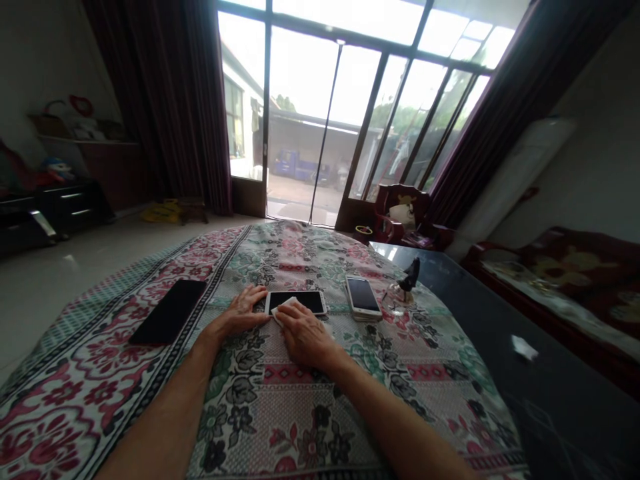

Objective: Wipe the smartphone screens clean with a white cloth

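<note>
A white smartphone (307,301) with a dark screen lies sideways on the patterned tablecloth in front of me. My left hand (243,310) steadies its left end, with the fingers at the far corner and the thumb at the near one. On the screen's left part, my right hand (306,333) presses a folded white tissue (278,311), closed over it; the fingers partly cover both tissue and phone. Just to the right, a second white smartphone (363,293) rests face up on a small stack of similar flat devices.
Left of my hands lies a black tablet (170,312). A clear glass object with a black top (406,287) stands beyond the stack. The cloth-covered round table (300,427) adjoins a dark table (480,313) bearing a crumpled white scrap (524,348). Glass doors (310,133) face me.
</note>
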Demonstrator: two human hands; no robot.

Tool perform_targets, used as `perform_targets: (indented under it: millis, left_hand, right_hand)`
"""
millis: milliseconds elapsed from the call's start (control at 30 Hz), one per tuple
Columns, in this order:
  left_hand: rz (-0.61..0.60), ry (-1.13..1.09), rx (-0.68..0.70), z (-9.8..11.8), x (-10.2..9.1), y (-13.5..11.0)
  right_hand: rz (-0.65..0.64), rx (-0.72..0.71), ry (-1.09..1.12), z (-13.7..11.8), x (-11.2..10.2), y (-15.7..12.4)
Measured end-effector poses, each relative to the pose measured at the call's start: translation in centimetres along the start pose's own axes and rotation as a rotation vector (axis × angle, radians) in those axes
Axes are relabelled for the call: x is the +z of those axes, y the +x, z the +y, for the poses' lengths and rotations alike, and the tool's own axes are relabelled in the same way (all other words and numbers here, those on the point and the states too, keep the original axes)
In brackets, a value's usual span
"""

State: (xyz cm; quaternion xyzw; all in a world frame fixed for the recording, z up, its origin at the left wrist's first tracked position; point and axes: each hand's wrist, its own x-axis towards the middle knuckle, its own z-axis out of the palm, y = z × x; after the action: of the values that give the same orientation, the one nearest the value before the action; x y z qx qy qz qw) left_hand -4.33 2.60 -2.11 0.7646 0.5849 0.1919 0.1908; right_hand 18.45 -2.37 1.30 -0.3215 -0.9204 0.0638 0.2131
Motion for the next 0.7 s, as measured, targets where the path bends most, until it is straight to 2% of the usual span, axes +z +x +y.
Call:
perform_targets:
  millis: [133,433,533,700]
  left_hand:
    - [0.016,-0.016,-0.010,0.1,0.1,-0.1]
    - [0.019,-0.007,0.009,-0.1,0.5,-0.2]
    - [0.035,-0.002,0.008,-0.2,0.5,-0.2]
    - [0.032,0.007,0.006,0.0,0.3,-0.3]
  right_hand:
    - [-0.015,0.040,0.001,0.7,0.0,0.7]
    - [-0.100,0.199,-0.151,1.7,1.2,6.1]
    - [-0.085,0.182,-0.172,1.4,1.4,5.9]
    - [-0.039,0.054,-0.067,0.7,0.7,3.3]
